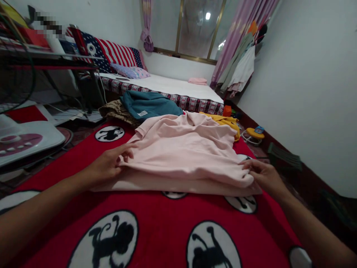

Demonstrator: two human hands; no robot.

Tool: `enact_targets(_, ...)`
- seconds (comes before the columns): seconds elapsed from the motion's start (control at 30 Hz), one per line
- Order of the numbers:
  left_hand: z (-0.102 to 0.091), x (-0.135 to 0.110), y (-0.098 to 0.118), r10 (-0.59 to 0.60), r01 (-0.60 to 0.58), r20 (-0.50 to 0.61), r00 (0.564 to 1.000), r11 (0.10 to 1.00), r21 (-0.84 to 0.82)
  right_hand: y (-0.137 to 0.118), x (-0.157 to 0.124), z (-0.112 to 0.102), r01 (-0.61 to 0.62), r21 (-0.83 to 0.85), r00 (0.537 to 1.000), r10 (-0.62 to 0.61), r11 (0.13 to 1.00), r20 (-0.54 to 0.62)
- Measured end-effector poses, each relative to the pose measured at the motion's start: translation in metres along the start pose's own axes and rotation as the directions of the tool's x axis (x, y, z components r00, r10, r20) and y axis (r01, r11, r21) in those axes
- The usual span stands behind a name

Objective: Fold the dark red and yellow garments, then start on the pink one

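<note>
A pale pink shirt [173,149] with a collar and short sleeves lies spread on the red blanket [158,230], its collar end away from me. My left hand [113,162] pinches the shirt's near left edge between thumb and fingers. At the near right edge, my right hand [263,175] grips the fabric in the same way. Between the two hands the upper layer is lifted a little, and the lower layer's hem rests flat on the blanket, nearer to me.
Behind the shirt lie a teal garment [152,104], a brown garment [119,111] and a yellow garment [223,121]. A bed [170,83] stands under the window. To the left is a cluttered desk [55,63]; on the right are a yellow stool [254,133] and a wall.
</note>
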State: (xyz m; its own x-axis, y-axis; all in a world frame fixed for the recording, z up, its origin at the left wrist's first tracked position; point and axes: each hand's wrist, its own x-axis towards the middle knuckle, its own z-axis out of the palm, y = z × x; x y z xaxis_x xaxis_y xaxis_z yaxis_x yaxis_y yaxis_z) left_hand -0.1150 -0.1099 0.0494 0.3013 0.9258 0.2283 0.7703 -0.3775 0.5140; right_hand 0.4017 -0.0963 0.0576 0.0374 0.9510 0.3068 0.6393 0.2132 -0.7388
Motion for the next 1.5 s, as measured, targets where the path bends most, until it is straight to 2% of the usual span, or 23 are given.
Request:
enact_targets(0.03, 0.002, 0.001, 0.000, 0.036, -0.039, 0.052, 0.998, 0.998, 0.057, 0.006, -0.004, 0.001, -0.013, -0.034, 0.999, 0.014, 0.999, 0.033)
enact_targets(0.1, 0.004, 0.002, 0.001, 0.061, -0.083, 0.114, 0.992, 0.976, 0.203, 0.011, -0.009, 0.004, 0.026, -0.081, 1.000, -0.027, 0.996, -0.007)
enact_targets(0.17, 0.003, 0.003, 0.003, 0.027, -0.067, 0.121, 0.992, 0.938, 0.341, 0.010, -0.013, 0.008, 0.057, -0.161, 0.996, -0.068, 0.985, -0.059)
enact_targets(0.2, 0.002, 0.003, 0.004, 0.002, -0.046, 0.116, 0.993, 0.923, 0.383, 0.008, -0.015, 0.010, 0.060, -0.221, 0.996, -0.072, 0.973, -0.048)
enact_targets(0.3, -0.002, 0.004, 0.003, 0.013, -0.081, 0.197, 0.980, 0.936, 0.342, 0.001, -0.016, 0.014, 0.075, -0.383, 0.996, -0.055, 0.921, 0.064)
enact_targets(0.4, -0.005, 0.010, 0.002, 0.052, -0.116, 0.332, 0.942, 0.977, 0.176, -0.010, -0.009, 0.014, 0.023, -0.334, 0.995, 0.009, 0.942, 0.096)
enact_targets(0.47, -0.003, 0.016, 0.004, -0.006, -0.028, 0.340, 0.940, 0.995, 0.093, -0.019, 0.001, 0.014, -0.054, -0.208, 0.998, 0.057, 0.977, 0.012)
enact_targets(0.53, 0.004, 0.023, 0.007, -0.091, 0.083, 0.290, 0.953, 0.996, 0.039, -0.024, 0.009, 0.015, -0.073, -0.089, 0.988, 0.060, 0.993, -0.140)
enact_targets(0.6, 0.013, 0.028, 0.010, -0.124, 0.114, 0.216, 0.969, 0.992, 0.057, -0.020, 0.014, 0.019, -0.052, -0.086, 0.966, 0.028, 0.995, -0.258)
enact_targets(0.63, 0.018, 0.030, 0.011, -0.126, 0.109, 0.182, 0.975, 0.989, 0.098, -0.015, 0.015, 0.021, -0.040, -0.157, 0.966, -0.002, 0.987, -0.260)
enact_targets(0.7, 0.023, 0.033, 0.013, -0.133, 0.104, 0.147, 0.980, 0.976, 0.190, -0.006, 0.016, 0.026, -0.005, -0.386, 0.988, -0.055, 0.923, -0.145)
enact_targets(0.77, 0.023, 0.035, 0.018, -0.156, 0.118, 0.136, 0.978, 0.960, 0.254, -0.005, 0.016, 0.031, 0.067, -0.598, 0.993, -0.113, 0.799, -0.039)
enact_targets(0.8, 0.023, 0.036, 0.022, -0.151, 0.113, 0.116, 0.982, 0.953, 0.282, -0.009, 0.015, 0.034, 0.111, -0.654, 0.985, -0.168, 0.748, -0.025)
enact_targets(0.87, 0.025, 0.037, 0.033, -0.071, 0.050, 0.047, 0.996, 0.936, 0.349, -0.022, 0.013, 0.042, 0.215, -0.671, 0.948, -0.317, 0.710, -0.032)
enact_targets(0.93, 0.033, 0.037, 0.045, 0.068, -0.070, 0.018, 0.998, 0.920, 0.385, -0.036, 0.007, 0.054, 0.355, -0.591, 0.908, -0.418, 0.724, 0.032)
enact_targets(1.03, 0.054, 0.033, 0.052, 0.241, -0.301, 0.217, 0.946, 0.901, 0.313, -0.041, -0.007, 0.074, 0.485, -0.424, 0.872, -0.389, 0.765, 0.298)
enact_targets(1.1, 0.063, 0.029, 0.049, 0.271, -0.380, 0.375, 0.887, 0.888, 0.258, -0.033, -0.016, 0.079, 0.501, -0.367, 0.828, -0.310, 0.784, 0.468)
enact_targets(1.17, 0.062, 0.024, 0.043, 0.260, -0.398, 0.467, 0.845, 0.889, 0.225, -0.026, -0.021, 0.072, 0.498, -0.337, 0.789, -0.256, 0.799, 0.558)
enact_targets(1.23, 0.052, 0.018, 0.038, 0.260, -0.404, 0.516, 0.816, 0.895, 0.189, -0.022, -0.025, 0.054, 0.522, -0.310, 0.747, -0.251, 0.795, 0.615)
enact_targets(1.3, 0.041, 0.010, 0.034, 0.268, -0.397, 0.502, 0.823, 0.902, 0.170, -0.020, -0.029, 0.031, 0.568, -0.318, 0.719, -0.268, 0.759, 0.642)
enact_targets(1.33, 0.036, 0.005, 0.033, 0.267, -0.389, 0.478, 0.836, 0.905, 0.174, -0.018, -0.031, 0.021, 0.588, -0.341, 0.716, -0.275, 0.733, 0.642)
enact_targets(1.4, 0.034, -0.004, 0.032, 0.256, -0.374, 0.432, 0.864, 0.903, 0.213, -0.011, -0.035, 0.009, 0.609, -0.411, 0.738, -0.295, 0.678, 0.607)
enact_targets(1.5, 0.041, -0.009, 0.034, 0.219, -0.381, 0.449, 0.867, 0.871, 0.311, 0.011, -0.040, 0.011, 0.613, -0.499, 0.778, -0.357, 0.612, 0.517)
